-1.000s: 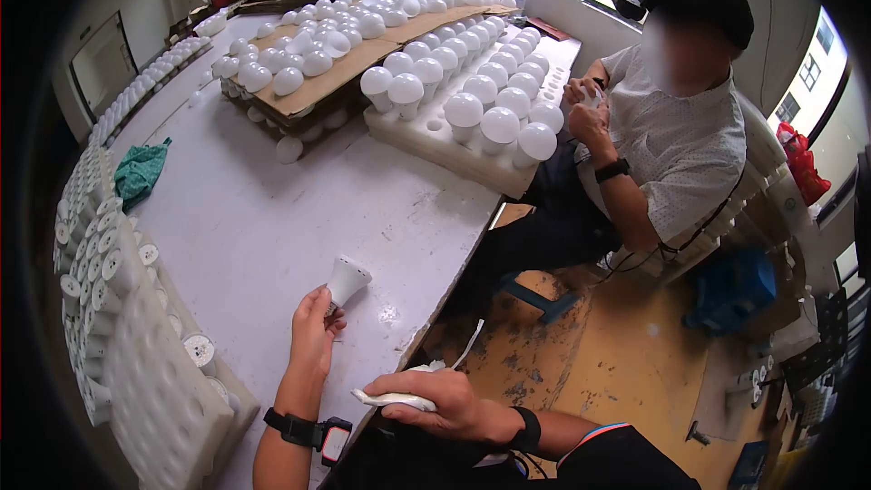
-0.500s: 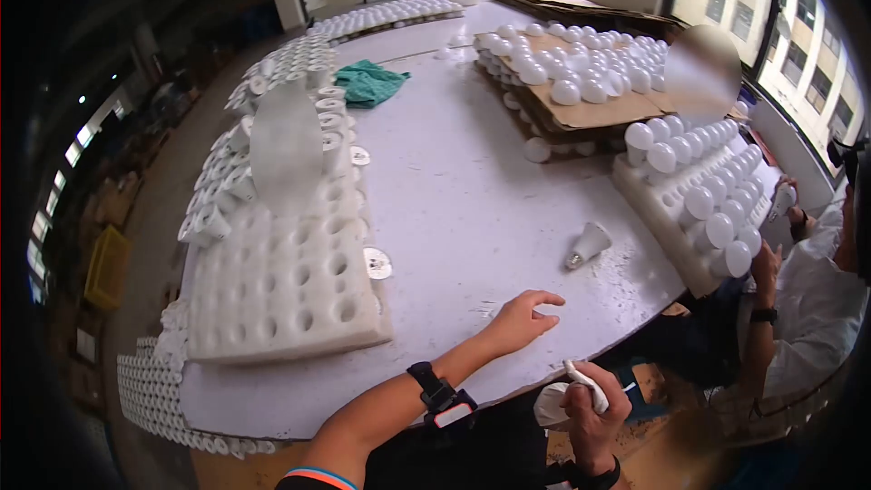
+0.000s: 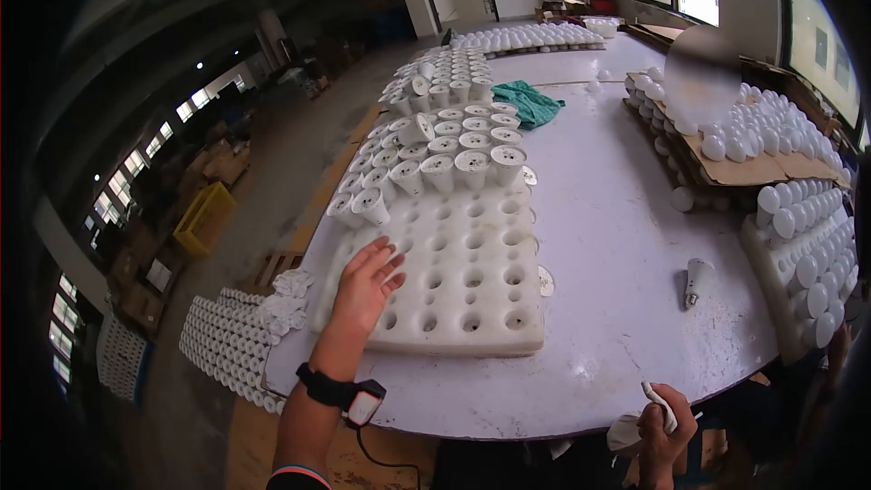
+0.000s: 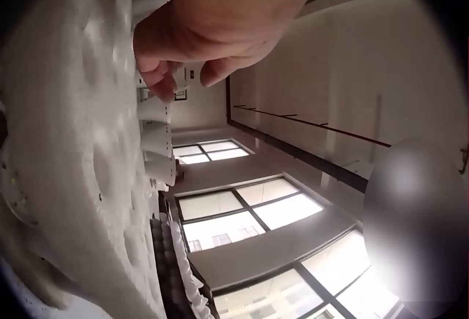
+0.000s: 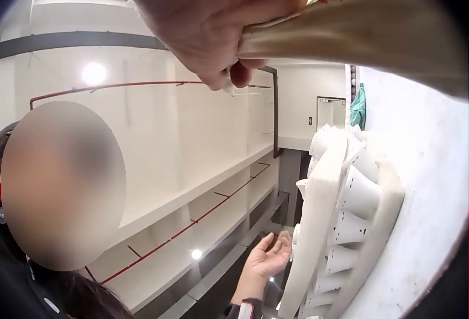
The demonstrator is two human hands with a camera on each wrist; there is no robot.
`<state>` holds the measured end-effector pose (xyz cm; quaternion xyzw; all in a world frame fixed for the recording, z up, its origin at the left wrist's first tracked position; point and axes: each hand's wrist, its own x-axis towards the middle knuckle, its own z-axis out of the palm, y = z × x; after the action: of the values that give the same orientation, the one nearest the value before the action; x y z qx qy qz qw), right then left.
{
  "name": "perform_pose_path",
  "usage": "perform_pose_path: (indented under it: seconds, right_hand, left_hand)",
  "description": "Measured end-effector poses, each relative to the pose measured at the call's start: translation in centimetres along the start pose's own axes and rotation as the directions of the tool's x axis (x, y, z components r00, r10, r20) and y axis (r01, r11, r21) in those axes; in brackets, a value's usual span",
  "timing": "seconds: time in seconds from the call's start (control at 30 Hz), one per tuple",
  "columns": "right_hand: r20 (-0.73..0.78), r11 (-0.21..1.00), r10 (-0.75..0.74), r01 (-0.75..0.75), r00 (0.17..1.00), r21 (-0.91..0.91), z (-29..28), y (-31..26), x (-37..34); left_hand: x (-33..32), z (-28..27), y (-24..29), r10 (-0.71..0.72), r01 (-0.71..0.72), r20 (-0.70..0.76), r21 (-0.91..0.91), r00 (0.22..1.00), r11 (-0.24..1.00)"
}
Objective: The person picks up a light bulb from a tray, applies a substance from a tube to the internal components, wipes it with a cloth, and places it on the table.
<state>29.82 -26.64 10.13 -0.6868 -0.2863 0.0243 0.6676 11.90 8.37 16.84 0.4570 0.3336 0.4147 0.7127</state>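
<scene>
My left hand (image 3: 365, 286), its fingers loosely bent and holding nothing, is over the near left of a white foam tray (image 3: 490, 338) with rows of round holes. Just beyond the fingertips stand white cone-shaped bulb housings (image 3: 370, 206), set in rows in the tray's far part. In the left wrist view that hand (image 4: 220, 19) hovers beside the foam and the housings (image 4: 156, 137). My right hand (image 3: 669, 431) grips a soft white pouch-like thing (image 5: 359, 33) with orange marks at the table's front edge; its kind is unclear.
A single bulb housing with a metal screw base (image 3: 697, 283) lies on the white table (image 3: 617, 218). Round-topped bulbs (image 3: 817, 295) fill a foam tray at right, near cardboard (image 3: 726, 163) bearing more. A green cloth (image 3: 528, 103) lies farther back. Another person (image 5: 44, 290) sits nearby.
My left hand let go of the bulb housing on the table and moved left over the foam tray. The head view swung left. My right hand kept its grip on the white thing.
</scene>
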Motion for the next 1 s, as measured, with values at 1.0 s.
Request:
perform_pose_path:
  seconds: [1.0]
  right_hand:
    - [0.23,0.922,-0.295,0.34,0.927,-0.188,-0.5,-2.3,0.6]
  left_hand:
    - [-10.7,6.5,-5.9,-0.396,0.522,0.425,-0.237,0.814,0.819]
